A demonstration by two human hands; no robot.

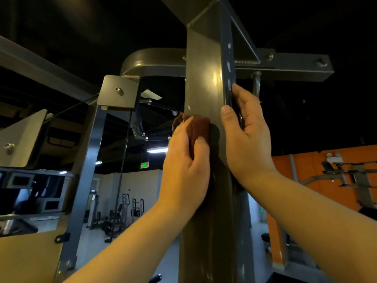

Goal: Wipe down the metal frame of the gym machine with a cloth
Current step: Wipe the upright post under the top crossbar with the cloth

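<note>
The left hand is holding the cloth on the frame post, which is standing straight up; the right hand is gripping its right edge

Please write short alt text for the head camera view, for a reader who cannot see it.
A person's left hand holds a brown cloth against the front of an upright metal post of a gym machine, while the right hand grips the post's right edge. Behind, other machines stand in the dim gym.
</note>
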